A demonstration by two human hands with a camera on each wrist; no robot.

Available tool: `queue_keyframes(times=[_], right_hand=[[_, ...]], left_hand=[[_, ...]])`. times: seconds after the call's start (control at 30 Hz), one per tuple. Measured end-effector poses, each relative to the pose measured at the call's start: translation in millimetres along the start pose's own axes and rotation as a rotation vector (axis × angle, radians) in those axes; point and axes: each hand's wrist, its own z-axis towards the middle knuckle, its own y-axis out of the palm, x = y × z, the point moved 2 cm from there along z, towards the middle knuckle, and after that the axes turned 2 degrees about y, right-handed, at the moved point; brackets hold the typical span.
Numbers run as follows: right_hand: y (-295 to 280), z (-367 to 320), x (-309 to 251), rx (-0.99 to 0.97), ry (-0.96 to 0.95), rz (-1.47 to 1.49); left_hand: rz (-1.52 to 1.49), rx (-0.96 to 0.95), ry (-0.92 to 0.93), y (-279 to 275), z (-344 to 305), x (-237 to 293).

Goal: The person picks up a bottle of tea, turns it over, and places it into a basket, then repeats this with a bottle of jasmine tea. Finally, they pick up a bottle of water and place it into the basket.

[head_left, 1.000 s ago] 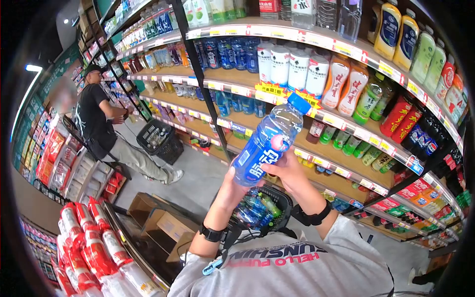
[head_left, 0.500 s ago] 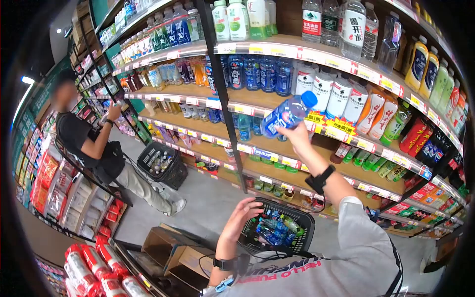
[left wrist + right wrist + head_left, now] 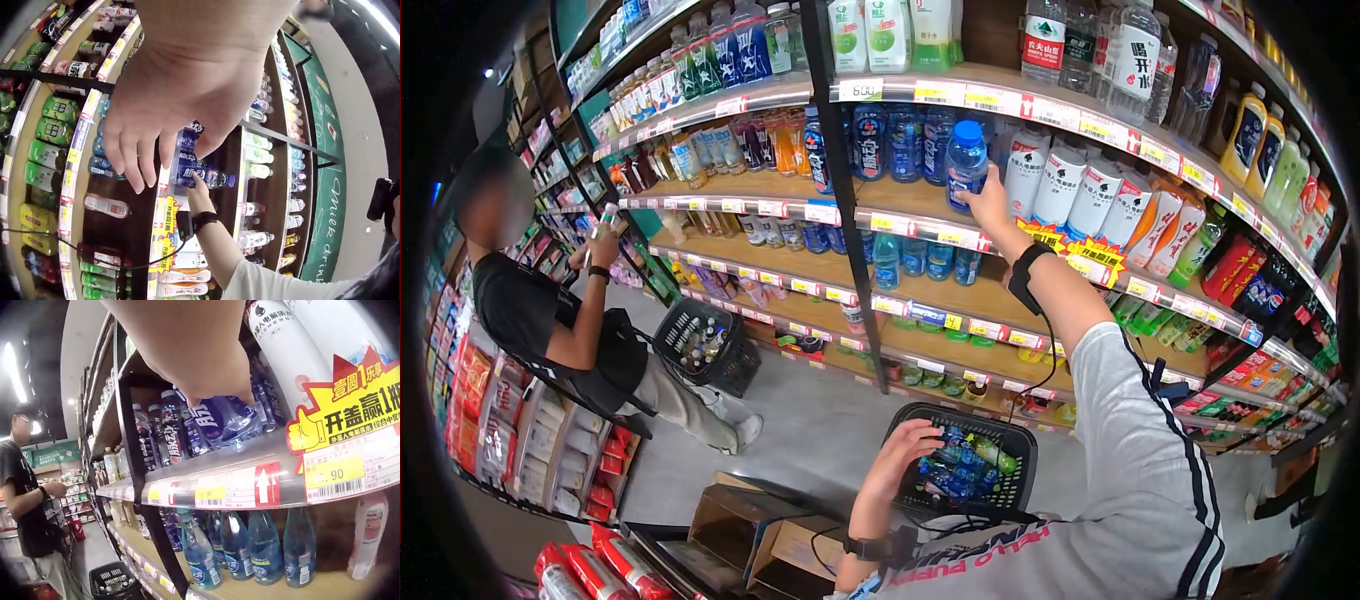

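My right hand (image 3: 992,205) grips a blue-labelled drink bottle (image 3: 966,162) with a blue cap, upright at the front edge of the shelf. The right wrist view shows the bottle (image 3: 230,422) low over the shelf's price strip, its upper part hidden by the hand. Behind and left of it stand similar blue drink bottles (image 3: 903,140). My left hand (image 3: 900,458) hangs with loosely bent fingers over the near-left rim of a black basket (image 3: 1028,470), holding nothing. Bottles (image 3: 965,465) lie in that basket. In the left wrist view the left hand (image 3: 181,94) is empty too.
White bottles (image 3: 1060,180) stand right of the held bottle, above yellow promotion signs (image 3: 1090,260). A black shelf post (image 3: 840,200) rises to the left. Another person (image 3: 550,310) stands at left near a second basket (image 3: 750,345). Cardboard boxes (image 3: 800,555) sit below.
Both hands held the bottle in front of the body; the left hand let go and dropped toward the basket. The right hand has carried the bottle to the shelf and turned it upright.
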Motion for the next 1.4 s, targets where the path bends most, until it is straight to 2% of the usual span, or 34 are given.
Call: queue_keyframes(times=[0.1,0.23,0.43,0.53,0.7,0.8,0.83,0.87,0.93,1.0,1.03,1.07,1.1,1.13,1.17,1.2,1.23,1.33,1.37,1.4], right_hand=[[4.0,0.4,0.6,0.03,0.104,0.089],[5.9,7.4,6.9,0.095,0.109,0.018],[6.2,19.0,11.6,0.097,0.251,-0.131],[2.7,18.8,6.9,0.024,0.277,-0.261],[2.3,12.8,6.4,0.009,0.25,-0.286],[10.7,-3.7,19.6,0.087,0.157,-0.183],[14.9,-14.7,31.7,0.12,0.062,-0.178],[2.1,-36.3,18.6,0.011,0.053,0.002],[-28.1,-128.4,1.2,-0.114,0.058,0.347],[-47.6,-201.7,21.7,-0.364,0.06,0.158],[-51.0,-241.5,49.0,-0.489,0.03,0.101],[-67.8,-275.9,49.9,-0.643,0.174,0.126],[-73.5,-315.1,84.6,-0.745,0.175,0.158],[-99.8,-332.5,66.0,-0.801,0.149,-0.002],[-114.8,-355.5,75.3,-0.786,-0.025,-0.037],[-128.0,-377.8,87.8,-0.838,-0.046,-0.038],[-141.4,-399.1,98.9,-0.893,-0.006,-0.07],[-175.3,-446.5,127.3,-1.102,0.443,-0.173],[-183.1,-469.6,154.3,-1.059,0.484,-0.022],[-188.1,-501.3,187.3,-1.019,0.522,0.035]], left_hand=[[-0.01,0.062,0.003,-5.9,-3.8,-3.2],[-0.021,0.122,0.034,-8.5,-11.1,1.1],[-0.011,0.159,0.011,-10.8,-12.2,-3.1],[-0.02,0.133,0.011,-1.9,-11.4,-0.5],[-0.001,0.101,0.003,1.8,-4.9,-7.3],[-0.046,0.12,-0.011,1.7,-5.2,-13.5],[-0.045,0.151,-0.023,0.4,-3.9,-17.8],[-0.045,0.186,-0.042,-1.8,-3.4,-22.1],[-0.056,0.268,-0.011,1.3,-7.7,-33.4],[-0.089,0.303,0.004,4.5,-13.2,-37.9],[-0.103,0.336,0.011,5.3,-15.4,-43.3],[-0.112,0.37,0.023,4.7,-16.5,-49.3],[-0.104,0.417,0.027,2.4,-17.1,-56.9],[-0.095,0.467,0.036,2.1,-16.7,-65.9],[-0.059,0.516,0.044,5.3,-16.0,-72.7],[-0.022,0.566,0.055,7.5,-13.2,-79.8],[-0.053,0.605,0.018,4.7,-8.3,-93.8],[-0.193,0.671,-0.103,-10.9,0.4,-159.8],[-0.261,0.613,-0.182,-25.2,5.3,-191.9],[-0.299,0.669,-0.315,-40.0,6.1,-230.8]])
